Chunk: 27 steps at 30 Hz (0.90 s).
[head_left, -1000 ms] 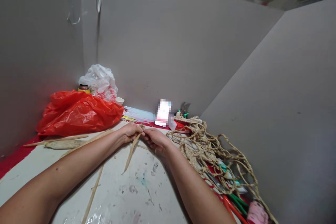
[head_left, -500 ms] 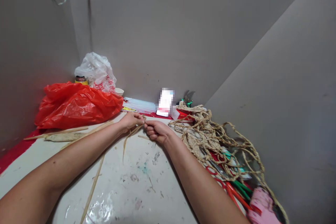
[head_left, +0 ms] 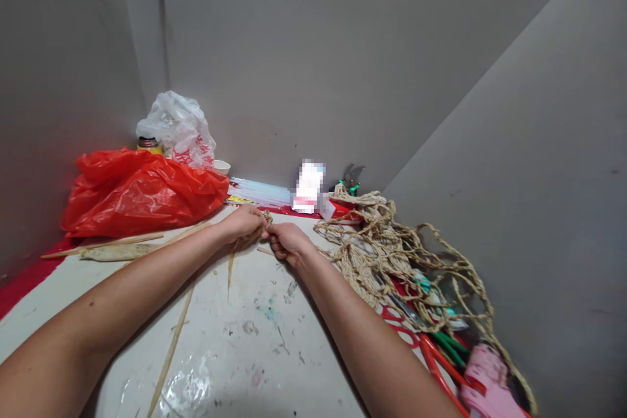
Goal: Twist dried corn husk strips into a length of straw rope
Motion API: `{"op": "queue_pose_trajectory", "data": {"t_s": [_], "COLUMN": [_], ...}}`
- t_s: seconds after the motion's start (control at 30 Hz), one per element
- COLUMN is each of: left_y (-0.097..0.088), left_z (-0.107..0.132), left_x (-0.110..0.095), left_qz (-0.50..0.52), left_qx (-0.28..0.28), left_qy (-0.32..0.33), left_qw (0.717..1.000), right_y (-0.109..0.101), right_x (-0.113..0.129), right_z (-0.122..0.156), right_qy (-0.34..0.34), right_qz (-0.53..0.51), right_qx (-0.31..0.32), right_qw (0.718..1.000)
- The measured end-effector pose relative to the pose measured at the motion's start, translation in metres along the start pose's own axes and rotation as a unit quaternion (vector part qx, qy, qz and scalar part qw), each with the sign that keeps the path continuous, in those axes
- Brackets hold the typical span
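My left hand (head_left: 246, 223) is closed around a small piece of braided straw (head_left: 267, 216), whose knobbly end shows above the fingertips. From beneath that hand a pale, flat straw strip (head_left: 230, 271) hangs down over the table. My right hand (head_left: 290, 241) meets the left one at the fingertips, its thumb and forefinger pinched at the braided piece and the other fingers curled in. What lies between the two sets of fingertips is mostly hidden.
A red plastic bag (head_left: 147, 192) lies left on the white table (head_left: 255, 353). Tangled straw rope (head_left: 386, 255) is heaped right, beside red-handled scissors (head_left: 399, 323). A phone (head_left: 308, 186) stands at the back near pruning shears (head_left: 353, 179). Long dry strips (head_left: 171, 353) lie left.
Both hands stay together, with the fingers slightly shifted. More of the braided end shows above the left fingertips now. The whole view has moved a little.
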<state>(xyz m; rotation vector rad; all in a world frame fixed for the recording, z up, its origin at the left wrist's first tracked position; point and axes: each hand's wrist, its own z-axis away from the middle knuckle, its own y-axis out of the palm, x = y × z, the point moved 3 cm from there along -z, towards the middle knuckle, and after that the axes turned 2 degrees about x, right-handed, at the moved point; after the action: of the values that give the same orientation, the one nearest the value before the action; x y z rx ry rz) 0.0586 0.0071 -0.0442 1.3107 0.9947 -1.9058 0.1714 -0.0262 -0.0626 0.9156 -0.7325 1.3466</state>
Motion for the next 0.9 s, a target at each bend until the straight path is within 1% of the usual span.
{"op": "queue_pose_trajectory", "data": {"t_s": [0.07, 0.13, 0.23, 0.3, 0.37, 0.43, 0.47, 0.5, 0.57, 0.6, 0.63, 0.67, 0.73, 0.77, 0.8, 0.83, 0.9], "left_y": [0.005, 0.011, 0.018, 0.021, 0.021, 0.015, 0.01, 0.004, -0.008, -0.011, -0.011, -0.009, 0.0, 0.004, 0.006, 0.007, 0.006], "left_z": [0.004, 0.009, 0.016, 0.019, 0.019, 0.017, 0.015, 0.014, 0.01, 0.008, 0.005, 0.003, 0.0, 0.0, 0.0, 0.0, 0.001], "left_x": [-0.001, -0.003, -0.007, -0.009, -0.01, -0.012, -0.013, -0.015, -0.017, -0.016, -0.014, -0.01, -0.002, 0.0, 0.001, 0.002, 0.002], "left_qz": [-0.036, -0.101, -0.21, -0.25, -0.253, -0.232, -0.218, -0.206, -0.176, -0.156, -0.13, -0.096, -0.02, 0.011, 0.032, 0.041, 0.034], "left_qx": [-0.011, -0.046, -0.105, -0.114, -0.089, -0.055, -0.057, -0.077, -0.139, -0.155, -0.147, -0.114, -0.016, 0.026, 0.055, 0.072, 0.083], "left_qy": [0.008, 0.035, 0.097, 0.12, 0.113, 0.09, 0.085, 0.092, 0.115, 0.118, 0.105, 0.079, 0.016, -0.003, -0.012, -0.015, -0.007], "left_qw": [0.999, 0.993, 0.967, 0.954, 0.957, 0.967, 0.97, 0.971, 0.968, 0.968, 0.975, 0.986, 1.0, 1.0, 0.998, 0.996, 0.996], "right_y": [0.0, -0.001, -0.002, -0.004, -0.006, -0.008, -0.009, -0.01, -0.012, -0.013, -0.013, -0.013, -0.013, -0.014, -0.014, -0.015, -0.018], "right_x": [0.0, 0.0, 0.0, -0.002, -0.003, -0.002, -0.001, 0.0, 0.003, 0.004, 0.005, 0.006, 0.007, 0.007, 0.007, 0.007, 0.007], "right_z": [0.001, 0.002, 0.002, 0.001, -0.001, -0.001, -0.001, 0.0, 0.001, 0.002, 0.002, 0.002, 0.001, 0.001, 0.0, 0.0, 0.0], "right_qy": [0.005, 0.013, 0.017, 0.017, 0.019, 0.017, 0.015, 0.012, 0.007, 0.004, 0.0, -0.004, -0.011, -0.013, -0.014, -0.014, -0.016], "right_qz": [-0.006, -0.018, -0.037, -0.046, -0.052, -0.057, -0.059, -0.06, -0.057, -0.053, -0.049, -0.044, -0.031, -0.023, -0.015, -0.006, 0.01], "right_qx": [0.003, 0.014, 0.038, 0.047, 0.054, 0.067, 0.075, 0.084, 0.101, 0.109, 0.117, 0.125, 0.143, 0.151, 0.157, 0.162, 0.167], "right_qw": [1.0, 1.0, 0.998, 0.998, 0.997, 0.996, 0.995, 0.995, 0.993, 0.993, 0.992, 0.991, 0.989, 0.988, 0.987, 0.987, 0.986]}}
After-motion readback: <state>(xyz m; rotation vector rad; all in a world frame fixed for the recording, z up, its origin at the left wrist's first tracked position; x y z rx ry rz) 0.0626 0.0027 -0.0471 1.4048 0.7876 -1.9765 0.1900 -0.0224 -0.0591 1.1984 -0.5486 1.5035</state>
